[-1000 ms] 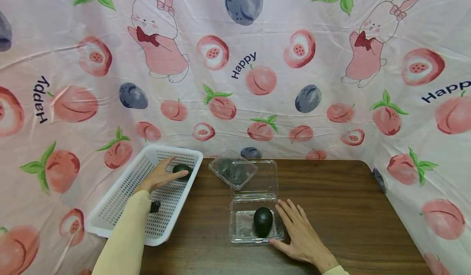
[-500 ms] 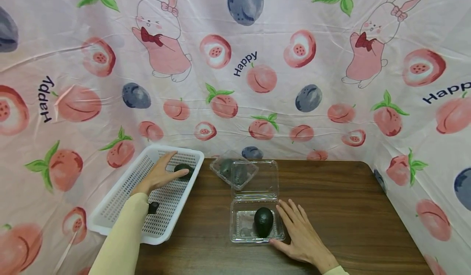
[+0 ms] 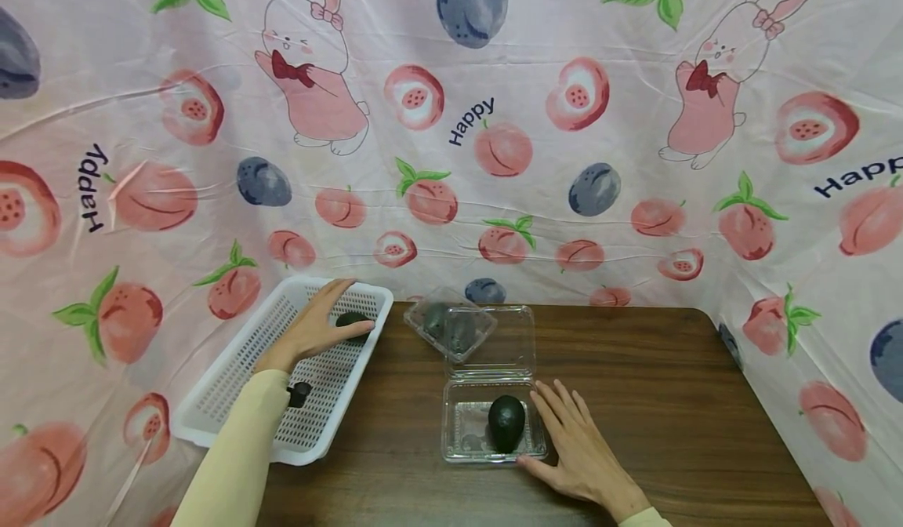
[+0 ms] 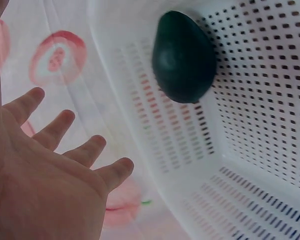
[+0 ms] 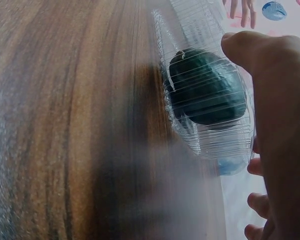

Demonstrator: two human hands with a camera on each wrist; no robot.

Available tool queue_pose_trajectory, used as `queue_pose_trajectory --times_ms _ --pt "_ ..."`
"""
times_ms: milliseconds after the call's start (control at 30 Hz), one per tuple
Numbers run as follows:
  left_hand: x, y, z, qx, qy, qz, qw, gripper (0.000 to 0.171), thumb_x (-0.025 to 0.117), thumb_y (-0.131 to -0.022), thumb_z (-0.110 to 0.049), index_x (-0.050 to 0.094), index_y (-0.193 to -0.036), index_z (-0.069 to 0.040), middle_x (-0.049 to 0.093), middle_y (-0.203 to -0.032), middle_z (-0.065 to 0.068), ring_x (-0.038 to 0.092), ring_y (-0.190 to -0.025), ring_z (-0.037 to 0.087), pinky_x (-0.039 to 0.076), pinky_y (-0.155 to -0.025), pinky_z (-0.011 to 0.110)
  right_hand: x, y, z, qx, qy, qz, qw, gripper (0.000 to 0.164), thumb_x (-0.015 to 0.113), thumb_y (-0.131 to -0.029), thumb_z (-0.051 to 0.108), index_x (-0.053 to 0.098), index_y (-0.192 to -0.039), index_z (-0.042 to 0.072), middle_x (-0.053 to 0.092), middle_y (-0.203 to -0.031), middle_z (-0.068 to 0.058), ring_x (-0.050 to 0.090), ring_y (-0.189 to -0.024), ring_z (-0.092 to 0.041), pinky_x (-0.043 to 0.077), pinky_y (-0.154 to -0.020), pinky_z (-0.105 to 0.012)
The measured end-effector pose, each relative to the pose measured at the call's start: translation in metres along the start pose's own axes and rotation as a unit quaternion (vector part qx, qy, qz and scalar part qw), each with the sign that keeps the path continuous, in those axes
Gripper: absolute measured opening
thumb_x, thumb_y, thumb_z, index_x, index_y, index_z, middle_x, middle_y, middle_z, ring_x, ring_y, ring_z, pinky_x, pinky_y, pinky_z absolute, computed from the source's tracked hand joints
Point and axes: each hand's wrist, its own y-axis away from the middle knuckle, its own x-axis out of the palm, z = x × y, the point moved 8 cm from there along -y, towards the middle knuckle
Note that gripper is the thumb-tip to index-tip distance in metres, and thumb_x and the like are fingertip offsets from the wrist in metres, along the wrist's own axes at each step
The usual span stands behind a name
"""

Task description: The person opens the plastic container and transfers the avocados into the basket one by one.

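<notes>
My left hand (image 3: 306,337) reaches over the far end of a white perforated basket (image 3: 305,456), fingers spread and thumb out. Below it in the basket lies a dark green avocado (image 3: 351,319); the left wrist view shows that avocado (image 4: 183,57) apart from the fingers, against the basket wall. My right hand (image 3: 582,460) rests with extended fingers at the right side of a clear plastic clamshell box (image 3: 466,417), thumb at its front corner. The box's lid (image 3: 504,339) is folded back. Another avocado (image 3: 505,423) sits in the box's right half.
Behind the open box, a second clear clamshell (image 3: 416,319) with dark avocados inside stands at an angle, overlapped by the raised lid. A small black object (image 3: 299,394) shows by the left wrist. Fruit-and-rabbit printed cloth (image 3: 508,80) hangs around the wooden table (image 3: 635,370).
My left hand has shifted slightly toward the far right end of the basket, over the avocado there. The right hand and the box stay in place.
</notes>
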Motion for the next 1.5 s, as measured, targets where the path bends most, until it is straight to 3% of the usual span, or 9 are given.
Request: queue_pose_trajectory --times_ms 133,200,367,433,500,600,1100,1133,1500 --pt "-0.001 0.002 -0.02 0.021 -0.005 0.002 0.9998 0.108 0.082 -0.096 -0.066 0.03 -0.18 -0.023 0.025 -0.187 0.019 0.026 -0.172 0.05 0.028 -0.132 0.082 0.0 0.0 -0.001 -0.002 -0.008 -0.003 1.0 0.105 0.085 -0.089 0.068 0.054 -0.166 0.003 0.055 -0.172 -0.017 0.052 -0.159 -0.049 0.01 -0.147 -0.043" --pt "0.0 0.003 -0.031 0.032 -0.007 0.005 0.9995 0.108 0.083 -0.096 -0.063 0.03 -0.18 -0.022 0.025 -0.187 0.02 0.026 -0.172 0.051 0.029 -0.131 0.082 0.0 -0.001 -0.001 -0.002 -0.009 -0.004 1.0 0.105 0.085 -0.089 0.068 0.054 -0.166 0.003 0.056 -0.172 -0.018 0.052 -0.159 -0.049 0.007 -0.147 -0.04" --pt "0.005 0.005 -0.055 0.062 -0.024 0.004 0.9978 0.109 0.086 -0.095 -0.06 0.031 -0.18 -0.02 0.025 -0.187 0.022 0.03 -0.169 0.054 0.032 -0.13 0.082 0.001 -0.001 -0.001 -0.002 -0.005 -0.001 1.0 0.105 0.083 -0.091 0.07 0.053 -0.166 0.004 0.055 -0.173 -0.017 0.052 -0.16 -0.049 0.033 -0.131 -0.063" --pt "0.008 0.006 -0.065 0.077 -0.03 0.0 0.9966 0.11 0.087 -0.094 -0.059 0.032 -0.18 -0.019 0.028 -0.186 0.022 0.033 -0.168 0.054 0.034 -0.129 0.082 0.001 0.0 -0.002 -0.002 -0.01 0.001 1.0 0.105 0.082 -0.091 0.07 0.053 -0.167 0.003 0.054 -0.173 -0.017 0.051 -0.16 -0.049 0.024 -0.141 -0.056" --pt "0.011 0.007 -0.075 0.092 -0.033 -0.003 0.9952 0.11 0.089 -0.092 -0.057 0.034 -0.179 -0.019 0.03 -0.184 0.023 0.034 -0.167 0.054 0.035 -0.128 0.081 0.001 0.0 -0.002 -0.006 -0.011 -0.002 1.0 0.105 0.082 -0.092 0.07 0.053 -0.166 0.002 0.054 -0.173 -0.018 0.052 -0.159 -0.05 0.007 -0.147 -0.043" --pt "0.016 0.009 -0.088 0.116 -0.038 -0.007 0.9925 0.108 0.091 -0.092 -0.056 0.036 -0.178 -0.019 0.032 -0.183 0.023 0.036 -0.167 0.053 0.036 -0.129 0.08 0.001 -0.001 -0.001 -0.012 -0.015 -0.007 1.0 0.106 0.083 -0.091 0.07 0.053 -0.166 0.001 0.055 -0.172 -0.02 0.052 -0.157 -0.051 -0.017 -0.14 -0.025" --pt "0.046 0.025 -0.136 0.177 -0.027 0.016 0.9838 0.111 0.096 -0.088 -0.053 0.037 -0.178 -0.026 0.033 -0.185 0.014 0.034 -0.17 0.046 0.039 -0.129 0.076 0.001 -0.001 0.0 -0.008 -0.02 -0.011 1.0 0.105 0.086 -0.089 0.067 0.055 -0.164 0.001 0.056 -0.171 -0.02 0.053 -0.157 -0.051 -0.018 -0.139 -0.022" --pt "0.048 0.026 -0.138 0.18 -0.025 0.017 0.9833 0.111 0.096 -0.088 -0.053 0.037 -0.178 -0.026 0.034 -0.184 0.014 0.034 -0.171 0.045 0.039 -0.13 0.076 0.001 -0.001 0.001 -0.006 -0.018 -0.012 1.0 0.105 0.086 -0.089 0.067 0.055 -0.165 0.001 0.056 -0.171 -0.02 0.053 -0.158 -0.051 -0.013 -0.142 -0.025" --pt "0.071 0.034 -0.163 0.228 -0.019 0.028 0.973 0.109 0.098 -0.087 -0.05 0.042 -0.176 -0.02 0.038 -0.182 0.019 0.037 -0.169 0.048 0.044 -0.127 0.074 0.002 -0.001 0.002 -0.007 -0.013 -0.011 1.0 0.107 0.087 -0.088 0.066 0.053 -0.166 0.002 0.056 -0.171 -0.02 0.053 -0.157 -0.051 -0.019 -0.139 -0.022"
